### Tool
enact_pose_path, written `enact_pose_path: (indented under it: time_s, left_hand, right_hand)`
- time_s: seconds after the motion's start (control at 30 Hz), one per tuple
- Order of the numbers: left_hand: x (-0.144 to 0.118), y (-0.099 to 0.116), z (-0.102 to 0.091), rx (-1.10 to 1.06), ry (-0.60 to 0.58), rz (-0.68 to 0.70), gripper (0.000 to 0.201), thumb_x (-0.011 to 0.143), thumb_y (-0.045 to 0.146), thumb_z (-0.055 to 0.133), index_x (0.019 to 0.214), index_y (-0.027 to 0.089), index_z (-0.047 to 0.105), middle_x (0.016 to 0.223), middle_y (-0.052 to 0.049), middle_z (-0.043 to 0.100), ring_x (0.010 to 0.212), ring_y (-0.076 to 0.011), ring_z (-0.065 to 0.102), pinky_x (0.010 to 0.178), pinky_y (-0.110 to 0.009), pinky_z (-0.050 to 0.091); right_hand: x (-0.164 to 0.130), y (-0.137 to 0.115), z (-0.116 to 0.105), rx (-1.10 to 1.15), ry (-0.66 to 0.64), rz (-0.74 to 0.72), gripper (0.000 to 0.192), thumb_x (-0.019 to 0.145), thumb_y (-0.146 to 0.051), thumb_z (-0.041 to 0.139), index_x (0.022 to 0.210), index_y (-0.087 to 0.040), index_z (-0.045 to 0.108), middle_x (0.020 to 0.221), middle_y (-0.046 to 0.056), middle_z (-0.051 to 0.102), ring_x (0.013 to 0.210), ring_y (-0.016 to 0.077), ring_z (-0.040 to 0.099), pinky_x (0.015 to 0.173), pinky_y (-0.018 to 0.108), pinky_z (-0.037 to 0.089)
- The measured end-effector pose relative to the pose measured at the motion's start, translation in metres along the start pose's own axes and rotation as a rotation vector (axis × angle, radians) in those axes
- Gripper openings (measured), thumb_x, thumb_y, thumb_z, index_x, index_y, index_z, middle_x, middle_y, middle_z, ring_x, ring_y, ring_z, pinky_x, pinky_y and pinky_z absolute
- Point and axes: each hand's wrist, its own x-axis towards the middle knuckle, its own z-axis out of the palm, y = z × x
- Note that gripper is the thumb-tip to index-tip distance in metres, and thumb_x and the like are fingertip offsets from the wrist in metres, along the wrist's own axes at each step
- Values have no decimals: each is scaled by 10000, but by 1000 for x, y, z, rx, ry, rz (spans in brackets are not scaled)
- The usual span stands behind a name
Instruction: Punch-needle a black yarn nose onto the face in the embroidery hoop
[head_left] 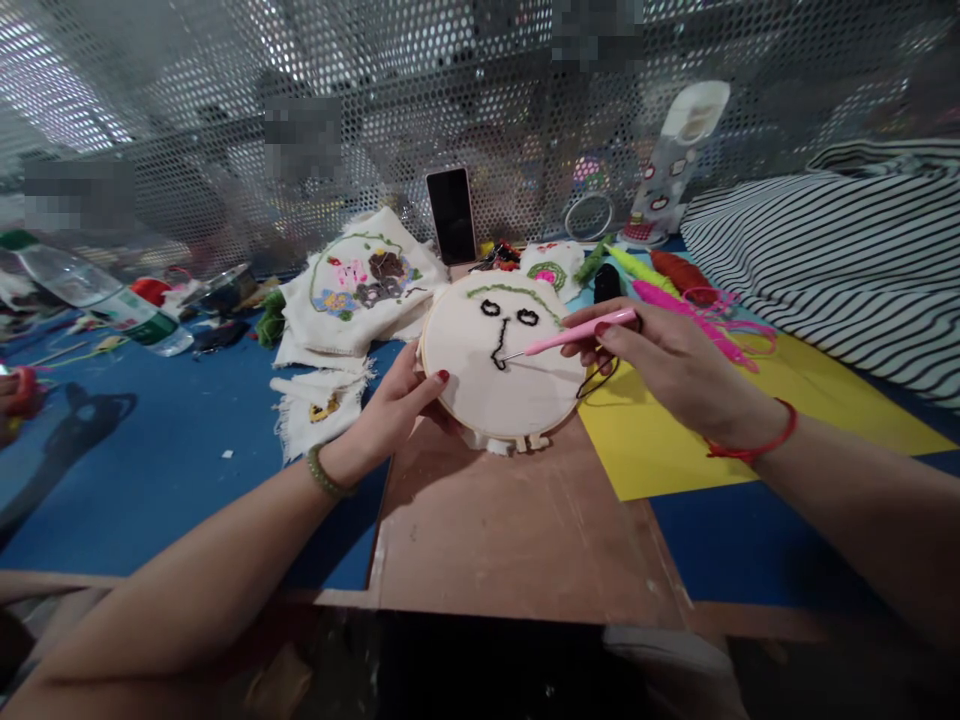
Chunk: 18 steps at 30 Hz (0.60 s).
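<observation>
A: Where is the embroidery hoop [480, 434] held?

B: It is held over the middle of the surface [480, 540], between the near edge and the far edge. Its left rim is gripped by the left hand [415, 395], with the thumb laid on the front and the other fingers mostly hidden behind.

A: And the right hand [664, 365]?

B: A pink-handled punch needle [566, 335] is pinched in it, the metal tip brought to the lower end of a black stitched line on the white fabric [480, 390]. Whether the fabric is pierced cannot be told.

A: What is stitched there?

B: Two small black loops are set above that line, and a green curve is worked near the top.

A: What is placed toward the far edge?

B: A smartphone [451, 215] is propped upright there. An embroidered cloth [375, 285] is laid left of the hoop. Pink yarn [694, 320] is placed to the right, by a yellow sheet [652, 450]. Toward the far right corner, a striped cloth [840, 250] is heaped; toward the far left corner, a plastic bottle [105, 300] is seen tilted.
</observation>
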Motion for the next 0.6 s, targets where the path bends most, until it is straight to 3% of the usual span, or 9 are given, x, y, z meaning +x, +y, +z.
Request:
enact_pose_path:
  time_s: [0.17, 0.4, 0.6]
  left_hand:
    - [0, -1, 0, -11, 7, 1, 625, 948, 349, 649, 1492, 199, 380, 914, -59, 726, 598, -150, 693, 531, -272, 637]
    - [0, -1, -1, 10, 21, 5, 554, 950, 334, 641, 1436, 184, 420, 1017, -81, 715, 624, -151, 696, 532, -291, 640]
    - [-1, 2, 1, -5, 22, 4, 514, 941, 347, 660, 1370, 181, 431, 1027, -77, 717, 642, -144, 697, 536, -277, 642]
  right_hand:
    - [-2, 3, 5, 38, 40, -24, 195, 862, -382, 732, 950, -228, 652, 889, 54, 734, 802, 194, 733, 715, 337, 588]
    - [-5, -2, 6, 43, 58, -32, 303, 906, -540, 666, 942, -239, 665, 814, 54, 756, 794, 208, 757, 700, 344, 596]
    - [-8, -1, 10, 87, 37, -14, 290, 874, -546, 705, 916, -261, 674, 853, 55, 743, 797, 210, 750, 732, 366, 610]
